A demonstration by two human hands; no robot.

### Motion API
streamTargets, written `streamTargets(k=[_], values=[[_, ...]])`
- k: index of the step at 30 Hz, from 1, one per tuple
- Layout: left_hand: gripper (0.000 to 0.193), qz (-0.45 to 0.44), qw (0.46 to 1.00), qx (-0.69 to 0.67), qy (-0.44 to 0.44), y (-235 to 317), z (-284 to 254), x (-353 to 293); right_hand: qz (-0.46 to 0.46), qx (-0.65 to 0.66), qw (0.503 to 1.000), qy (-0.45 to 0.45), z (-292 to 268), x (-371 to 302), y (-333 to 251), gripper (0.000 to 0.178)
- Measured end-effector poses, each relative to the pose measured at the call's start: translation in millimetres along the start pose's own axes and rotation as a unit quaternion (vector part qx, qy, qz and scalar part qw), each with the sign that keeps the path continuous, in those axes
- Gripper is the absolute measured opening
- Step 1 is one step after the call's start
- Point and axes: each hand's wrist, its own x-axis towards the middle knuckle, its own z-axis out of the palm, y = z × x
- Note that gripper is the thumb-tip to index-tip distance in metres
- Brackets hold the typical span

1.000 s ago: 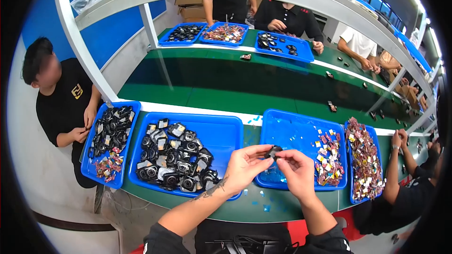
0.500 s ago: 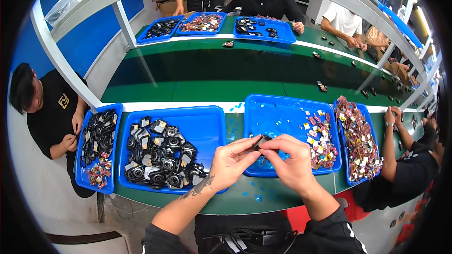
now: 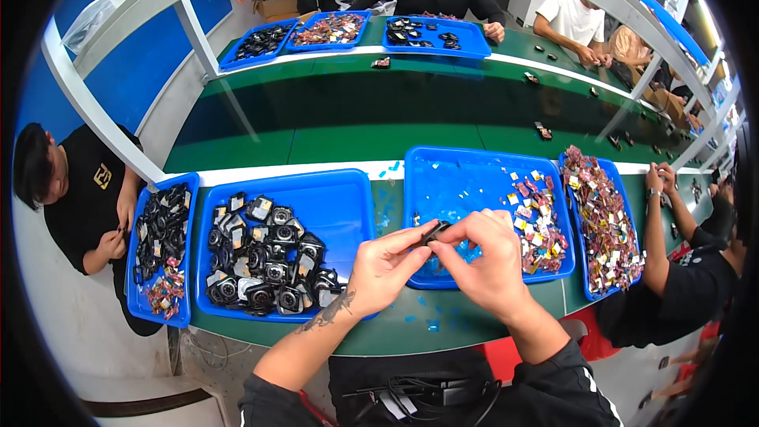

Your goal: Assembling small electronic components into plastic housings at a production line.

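My left hand [image 3: 385, 270] pinches a small black housing [image 3: 432, 232] between thumb and fingertips. From the other side my right hand [image 3: 489, 265] grips the same part, its thumb and index finger closed on it. The fingers partly cover the housing, so its inner side is hidden. Both hands hover over the near left corner of a blue tray [image 3: 411, 182] holding blue film scraps and a heap of small reddish parts with white and yellow labels [image 3: 540, 221]. Left of my hands, another blue tray [image 3: 362, 198] carries a pile of black housings with round, lens-like centres [image 3: 273, 257].
A narrow tray [image 3: 639, 278] heaped with reddish parts stands at the right, another of mixed parts [image 3: 190, 198] at the left. Behind runs a green conveyor [image 3: 379, 122] under a white frame [image 3: 63, 71]. Co-workers sit on both sides and across. Cables [image 3: 435, 395] lie below the table edge.
The black housing has turned and tilted slightly between my fingers, and both hands have shifted a little. The whole view has moved slightly, too. Both hands keep hold of the housing.
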Motion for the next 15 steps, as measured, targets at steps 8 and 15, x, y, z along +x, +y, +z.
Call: streamTargets(k=[8,15], values=[[0.036,-0.075,0.994,-0.06,0.043,6.9,1.0,0.3,0.004,-0.02,0.999,0.046,5.1,-5.2,6.7,0.035],[0.039,-0.011,0.99,-0.063,0.127,17.0,4.1,-2.6,0.041,0.101,0.994,0.023,17.6,-25.6,-3.2,0.026]])
